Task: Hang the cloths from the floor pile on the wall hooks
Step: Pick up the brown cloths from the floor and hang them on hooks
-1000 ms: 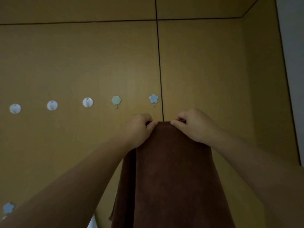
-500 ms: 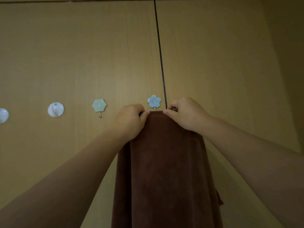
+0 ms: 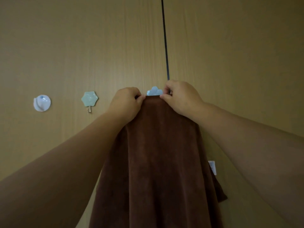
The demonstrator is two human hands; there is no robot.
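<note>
Wooden wall panels [image 3: 230, 46] in a yellow-brown tone fill almost the whole view, and a thin dark seam [image 3: 165, 38] runs down between two of them until it disappears behind my right hand. In front of the wall hangs the brown cloth [image 3: 156, 162], a thick towel-like piece that falls in long folds from my hands down past the bottom edge of the view; its top edge is raised against the wall and covers the lower part of the blue flower hook [image 3: 154, 91], so I cannot tell if the cloth is caught on the hook itself. My two bare forearms reach up from the lower corners. My left hand [image 3: 125, 104] grips the top edge of the cloth on the left, with the fingers curled around the fabric and the thumb pressing on it. My right hand [image 3: 180, 97] pinches the same edge on the right side, just beside the blue hook. A small white label [image 3: 212, 167] shows at the right border of the cloth. To the left on the wall is a pale green flower hook [image 3: 89, 99] with a little metal hook under it, and further left a round white hook [image 3: 42, 103]; both carry nothing.
</note>
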